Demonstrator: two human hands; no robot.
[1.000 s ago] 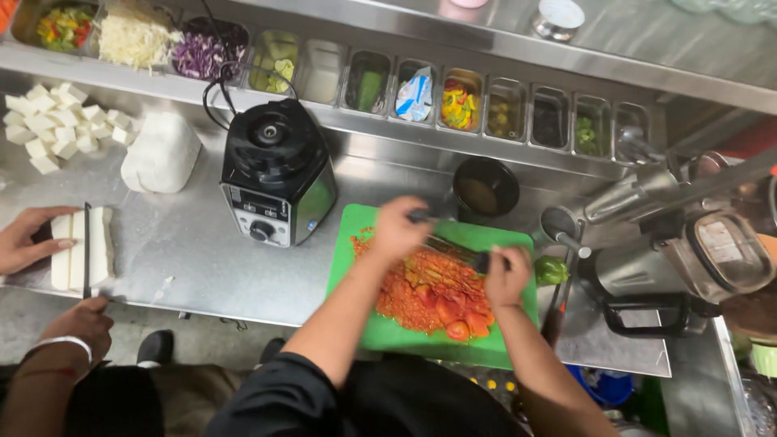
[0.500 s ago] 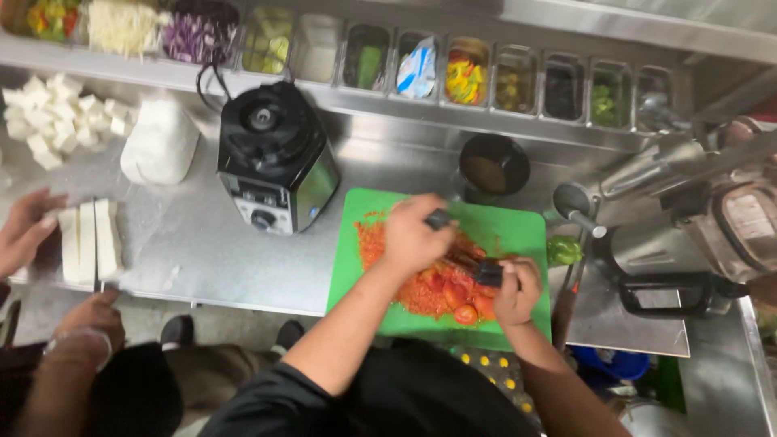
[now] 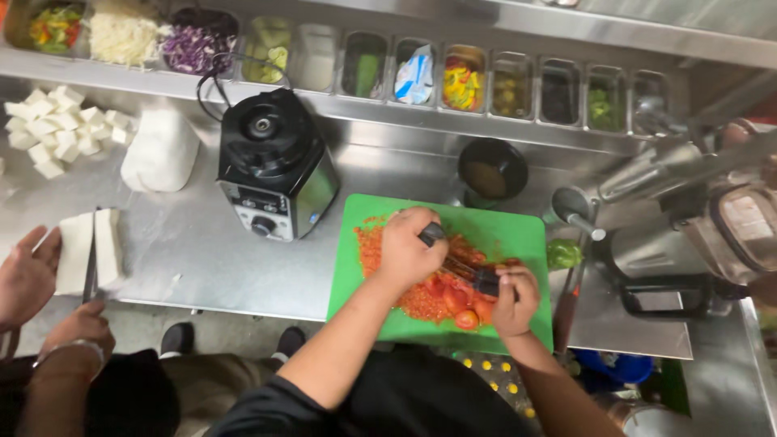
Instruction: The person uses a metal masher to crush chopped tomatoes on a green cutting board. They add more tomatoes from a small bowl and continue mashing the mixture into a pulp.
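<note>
We judge the chopping well along: most of the tomatoes (image 3: 441, 291) lie minced across the green cutting board (image 3: 518, 235), with a few whole pieces just beneath our right hand (image 3: 514, 299). Both hands are closed on the knife (image 3: 461, 267), our left hand (image 3: 409, 251) on its far end. Bare board lies beyond the hands; the board's near edge meets the counter (image 3: 202, 259) lip.

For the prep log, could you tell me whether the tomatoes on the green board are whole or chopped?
Mostly chopped: the tomatoes lie as a red mince on the green board, with a few larger chunks nearest the person.
</note>
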